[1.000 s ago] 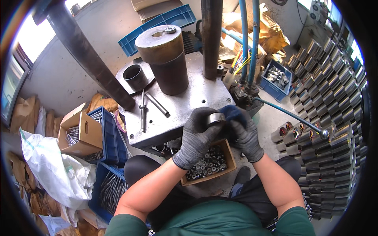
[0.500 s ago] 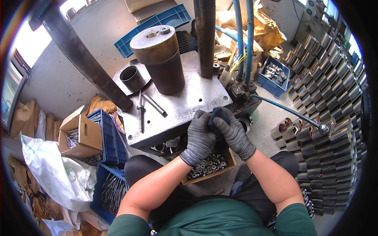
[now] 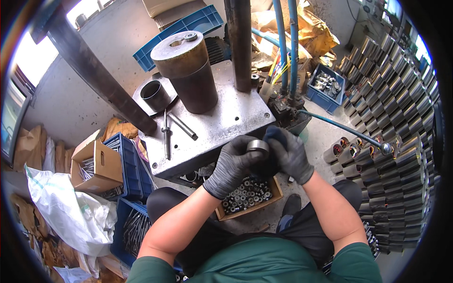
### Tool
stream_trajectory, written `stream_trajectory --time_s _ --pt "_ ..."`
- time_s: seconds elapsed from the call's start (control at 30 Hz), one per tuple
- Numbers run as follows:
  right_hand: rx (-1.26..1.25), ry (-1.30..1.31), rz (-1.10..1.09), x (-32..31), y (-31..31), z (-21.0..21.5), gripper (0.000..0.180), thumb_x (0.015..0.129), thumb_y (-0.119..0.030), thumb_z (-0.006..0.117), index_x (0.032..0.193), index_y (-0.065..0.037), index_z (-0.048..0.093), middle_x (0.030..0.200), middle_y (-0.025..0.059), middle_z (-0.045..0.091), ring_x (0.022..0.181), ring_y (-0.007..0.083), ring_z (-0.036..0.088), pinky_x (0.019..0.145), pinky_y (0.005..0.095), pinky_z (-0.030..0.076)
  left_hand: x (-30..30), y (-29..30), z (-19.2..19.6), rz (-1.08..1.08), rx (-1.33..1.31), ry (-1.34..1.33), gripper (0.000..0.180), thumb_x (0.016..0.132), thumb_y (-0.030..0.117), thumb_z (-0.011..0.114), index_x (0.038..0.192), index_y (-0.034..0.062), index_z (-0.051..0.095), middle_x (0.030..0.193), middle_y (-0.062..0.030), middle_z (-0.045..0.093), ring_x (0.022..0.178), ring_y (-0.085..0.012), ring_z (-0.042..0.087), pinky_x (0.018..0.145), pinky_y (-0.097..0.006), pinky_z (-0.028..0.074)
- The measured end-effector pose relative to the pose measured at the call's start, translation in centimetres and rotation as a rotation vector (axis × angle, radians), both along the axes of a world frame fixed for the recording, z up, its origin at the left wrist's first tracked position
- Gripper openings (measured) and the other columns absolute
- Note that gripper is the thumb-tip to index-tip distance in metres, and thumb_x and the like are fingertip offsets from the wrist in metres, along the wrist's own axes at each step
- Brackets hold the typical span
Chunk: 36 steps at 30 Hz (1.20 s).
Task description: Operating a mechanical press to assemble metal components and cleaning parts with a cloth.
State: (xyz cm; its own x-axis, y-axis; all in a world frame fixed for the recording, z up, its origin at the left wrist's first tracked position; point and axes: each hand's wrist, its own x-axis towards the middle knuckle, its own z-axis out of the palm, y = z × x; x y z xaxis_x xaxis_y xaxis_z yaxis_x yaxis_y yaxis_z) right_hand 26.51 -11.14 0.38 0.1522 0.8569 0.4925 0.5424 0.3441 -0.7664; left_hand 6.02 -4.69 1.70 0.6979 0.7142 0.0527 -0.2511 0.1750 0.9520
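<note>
Both my hands wear grey knit gloves and are raised over the front edge of a metal machine table (image 3: 222,127). Between its thumb and fingers my left hand (image 3: 230,161) grips a shiny metal ring (image 3: 257,145). My right hand (image 3: 293,154) is closed round a dark blue cloth (image 3: 275,136), just right of the ring. Below them sits a cardboard box (image 3: 250,213) of small round metal parts. On the table stand a large steel cylinder (image 3: 191,85) with a small bearing (image 3: 190,37) on top, a short sleeve (image 3: 155,96), a stepped shaft (image 3: 166,137) and a plain rod (image 3: 183,126).
Thick posts (image 3: 239,52) rise from the table. A blue lever (image 3: 339,128) reaches out to the right, near stacked metal tubes (image 3: 396,179). To the left are a carton (image 3: 101,167), a blue crate of shafts (image 3: 134,231) and a white sack (image 3: 71,203).
My hands have moved apart a little, and the metal ring now shows in my left hand. The cloth stays with my right hand, which has shifted right. The view has shifted slightly.
</note>
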Motion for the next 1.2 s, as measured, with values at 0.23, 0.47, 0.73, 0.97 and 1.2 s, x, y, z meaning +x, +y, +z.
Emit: stream_trajectory --time_s 0.23,0.47,0.73,0.97,1.2 --pt "0.057 0.447 0.040 2.5 0.3 0.7 0.042 0.103 -0.018 0.069 0.142 -0.008 0.058 0.119 0.0071 0.073 0.106 0.0199 0.072 0.097 0.0330 0.056 0.7 0.2 -0.1 0.003 -0.348 -0.244 0.036 0.102 0.023 0.066 0.132 0.0058 0.057 0.123 -0.0134 0.064 0.113 -0.0216 0.064 0.105 -0.037 0.051" --pt "-0.008 0.492 0.414 -1.2 -0.3 1.5 0.072 0.098 -0.019 0.077 0.159 -0.013 0.040 0.128 0.0050 0.064 0.118 0.0157 0.062 0.105 0.0334 0.051 2.8 -0.3 -3.6 -0.155 -0.637 -0.305 0.042 0.103 0.033 0.064 0.138 0.0110 0.056 0.138 -0.0054 0.060 0.129 -0.0201 0.059 0.117 -0.039 0.044" --pt "-0.073 0.599 0.402 -0.9 0.5 -0.2 0.031 0.101 -0.024 0.073 0.126 -0.007 0.065 0.111 0.0009 0.069 0.103 0.0119 0.063 0.092 0.0322 0.053 2.2 -1.6 -3.4 -0.217 -0.695 -0.329 0.048 0.088 0.033 0.084 0.127 0.0142 0.063 0.121 -0.0006 0.066 0.117 -0.0187 0.062 0.105 -0.040 0.050" --pt "-0.243 0.292 0.196 0.9 1.6 2.8 0.030 0.096 -0.024 0.076 0.119 -0.007 0.070 0.105 0.0110 0.073 0.100 0.0205 0.070 0.089 0.0353 0.055 1.9 -1.9 -0.1 -0.136 -0.259 -0.180 0.050 0.088 0.039 0.085 0.124 0.0098 0.065 0.110 -0.0017 0.069 0.105 -0.0150 0.066 0.095 -0.033 0.054" --pt "-0.188 0.168 0.002 3.2 0.4 3.6 0.035 0.092 -0.027 0.080 0.118 -0.007 0.067 0.102 0.0166 0.073 0.099 0.0296 0.073 0.086 0.0397 0.056 0.6 -1.7 2.1 -0.090 0.062 -0.016 0.047 0.085 0.020 0.089 0.121 0.0027 0.064 0.112 -0.0060 0.070 0.106 -0.0145 0.066 0.096 -0.033 0.056"
